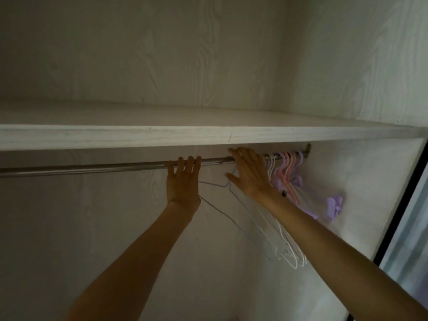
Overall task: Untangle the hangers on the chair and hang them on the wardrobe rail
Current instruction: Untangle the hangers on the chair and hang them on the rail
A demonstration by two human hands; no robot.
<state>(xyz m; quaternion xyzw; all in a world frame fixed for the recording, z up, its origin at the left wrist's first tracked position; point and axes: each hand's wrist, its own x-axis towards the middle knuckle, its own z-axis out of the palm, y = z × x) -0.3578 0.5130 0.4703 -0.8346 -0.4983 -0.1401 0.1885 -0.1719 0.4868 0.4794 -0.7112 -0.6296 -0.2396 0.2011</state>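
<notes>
Both arms reach up into the wardrobe, under the shelf (208, 137). The left hand (183, 179) has its fingers hooked over the metal rail (92, 167) near the middle. The right hand (249, 173) is spread open with straight fingers, touching the rail beside the hangers. A thin blue hanger (222, 205) hangs between the two hands. White hangers (284, 246), pink hangers (286, 170) and purple hangers (333, 205) hang bunched at the right end of the rail.
</notes>
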